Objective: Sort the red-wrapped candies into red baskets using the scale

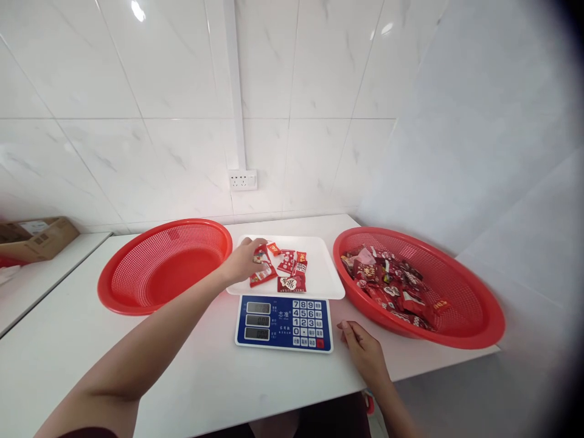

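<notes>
The left hand [246, 261] is over the weighing tray [322, 263], its fingers bent down onto a red packet [262, 278] at the tray's left side. Whether the thumb and fingertips pinch this packet cannot be told, because the back of the hand hides the contact. Several small wrapped packets [292, 283] lie beside it on the tray, some overlapping.

The right hand [362, 350] is at the desk [191, 371], just beside the scale panel [283, 331], loosely curled with nothing visible in it; finger pressure cannot be judged.

Possible faults and causes:
- False reading: left-hand weight bearing on the tray, or the right basket [477, 304] touching it. Contact between the two rims cannot be confirmed.
- Double pick: overlapping wrappers may drag a neighbouring packet along.
- Spill: the packet nearest the tray's front edge could slide onto the panel if nudged.
- Accidental key entry: the right hand is near the red key [320, 344].
- Dropped packet: a loose hold could fail over the gap between the tray and the left basket [150, 255].
</notes>
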The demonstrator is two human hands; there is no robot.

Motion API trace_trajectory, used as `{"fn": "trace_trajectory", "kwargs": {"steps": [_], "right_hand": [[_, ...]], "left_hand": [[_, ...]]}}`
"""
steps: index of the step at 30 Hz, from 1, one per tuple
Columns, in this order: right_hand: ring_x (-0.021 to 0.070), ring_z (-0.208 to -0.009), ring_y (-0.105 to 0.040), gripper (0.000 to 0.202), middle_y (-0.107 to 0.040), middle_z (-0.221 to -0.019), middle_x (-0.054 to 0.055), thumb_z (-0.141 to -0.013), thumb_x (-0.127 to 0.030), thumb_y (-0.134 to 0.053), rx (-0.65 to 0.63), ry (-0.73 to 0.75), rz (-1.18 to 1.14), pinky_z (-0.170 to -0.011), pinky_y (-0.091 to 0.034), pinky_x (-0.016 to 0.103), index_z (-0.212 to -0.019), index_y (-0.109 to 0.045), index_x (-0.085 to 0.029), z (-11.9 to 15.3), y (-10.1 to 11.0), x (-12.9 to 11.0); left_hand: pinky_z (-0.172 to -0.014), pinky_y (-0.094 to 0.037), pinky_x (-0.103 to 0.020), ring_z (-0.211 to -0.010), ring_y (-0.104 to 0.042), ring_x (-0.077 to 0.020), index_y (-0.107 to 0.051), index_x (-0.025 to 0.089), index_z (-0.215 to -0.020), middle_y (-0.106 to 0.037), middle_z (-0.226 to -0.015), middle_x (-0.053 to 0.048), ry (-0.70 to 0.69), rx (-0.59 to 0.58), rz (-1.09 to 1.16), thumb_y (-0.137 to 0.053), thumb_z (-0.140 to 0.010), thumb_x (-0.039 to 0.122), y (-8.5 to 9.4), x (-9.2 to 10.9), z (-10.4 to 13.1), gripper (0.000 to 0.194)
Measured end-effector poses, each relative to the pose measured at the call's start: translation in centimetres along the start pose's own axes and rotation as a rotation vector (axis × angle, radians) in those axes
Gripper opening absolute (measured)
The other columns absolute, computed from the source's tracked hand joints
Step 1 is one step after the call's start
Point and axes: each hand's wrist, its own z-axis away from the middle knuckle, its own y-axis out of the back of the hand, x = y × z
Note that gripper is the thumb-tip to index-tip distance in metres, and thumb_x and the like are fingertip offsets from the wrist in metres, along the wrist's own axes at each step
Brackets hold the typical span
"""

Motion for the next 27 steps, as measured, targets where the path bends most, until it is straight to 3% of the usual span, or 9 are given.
{"fn": "trace_trajectory", "kwargs": {"steps": [4,7,9,13,16,18,22,27], "right_hand": [[0.0184,-0.059,-0.058,0.051,-0.061,-0.060,0.003,-0.080,-0.064,-0.037,-0.001,-0.003,0.016,-0.059,-0.046,0.027,-0.077,-0.064,-0.020,0.0,0.0,0.1],[0.0184,-0.059,-0.059,0.050,-0.062,-0.061,0.003,-0.080,-0.063,-0.038,-0.014,-0.011,0.000,-0.059,-0.047,0.027,-0.078,-0.064,-0.020,-0.2,-0.1,0.4],[0.0191,-0.061,-0.060,0.051,-0.063,-0.063,0.004,-0.080,-0.063,-0.038,-0.022,-0.017,-0.011,-0.061,-0.047,0.028,-0.078,-0.064,-0.020,-0.2,-0.2,0.6],[0.0196,-0.061,-0.059,0.051,-0.062,-0.061,0.004,-0.080,-0.064,-0.037,-0.024,-0.012,-0.021,-0.060,-0.047,0.028,-0.079,-0.063,-0.021,-0.2,-0.2,0.7],[0.0190,-0.059,-0.058,0.049,-0.060,-0.060,0.003,-0.081,-0.063,-0.038,-0.011,0.002,-0.027,-0.059,-0.046,0.027,-0.077,-0.063,-0.021,0.0,-0.1,0.4],[0.0186,-0.058,-0.057,0.048,-0.060,-0.060,0.003,-0.081,-0.062,-0.037,-0.004,0.012,-0.027,-0.058,-0.045,0.027,-0.075,-0.062,-0.021,0.1,0.0,0.2],[0.0183,-0.057,-0.057,0.049,-0.060,-0.059,0.002,-0.080,-0.064,-0.038,-0.002,0.012,-0.052,-0.056,-0.045,0.026,-0.075,-0.061,-0.021,0.2,0.1,0.1],[0.0180,-0.058,-0.057,0.049,-0.060,-0.060,0.002,-0.081,-0.064,-0.038,-0.014,0.009,-0.073,-0.057,-0.045,0.026,-0.076,-0.061,-0.021,0.2,0.1,0.4]], "left_hand": [[-0.083,-0.048,-0.036,-0.105,-0.054,-0.0260,-0.044,0.024,-0.126,-0.043,-0.124,-0.010,0.136,0.197,-0.094,-0.049,-0.080,0.032,4.3,-2.6,0.9,0.046],[-0.096,-0.033,-0.055,-0.123,-0.034,-0.0389,-0.052,0.019,-0.121,-0.037,-0.134,-0.016,0.128,0.270,-0.265,-0.045,-0.083,0.035,6.0,-3.9,0.5,0.042],[-0.103,-0.024,-0.055,-0.128,-0.028,-0.0366,-0.056,0.017,-0.117,-0.039,-0.136,-0.015,0.018,0.235,-0.375,-0.038,-0.088,0.033,5.1,-3.7,-0.5,0.038],[-0.106,-0.026,-0.038,-0.125,-0.039,-0.0228,-0.052,0.022,-0.123,-0.053,-0.128,-0.007,-0.207,0.049,-0.432,-0.041,-0.086,0.019,0.2,-1.6,-3.2,0.039],[-0.107,-0.024,-0.040,-0.128,-0.036,-0.0220,-0.047,0.024,-0.127,-0.049,-0.133,-0.008,-0.294,-0.034,-0.449,-0.045,-0.080,0.009,-3.2,0.1,-4.9,0.049],[-0.108,-0.023,-0.042,-0.130,-0.033,-0.0229,-0.051,0.024,-0.122,-0.048,-0.134,-0.009,-0.321,-0.060,-0.457,-0.045,-0.079,0.007,-4.4,0.9,-5.7,0.046],[-0.108,-0.022,-0.045,-0.133,-0.030,-0.0242,-0.055,0.021,-0.113,-0.048,-0.132,-0.011,-0.306,-0.065,-0.474,-0.046,-0.077,0.004,-4.3,1.2,-6.0,0.041],[-0.110,-0.006,-0.054,-0.134,-0.028,-0.0287,-0.056,0.016,-0.113,-0.052,-0.128,-0.015,-0.159,-0.006,-0.516,-0.044,-0.076,0.004,-0.6,-1.6,-4.1,0.041]]}}
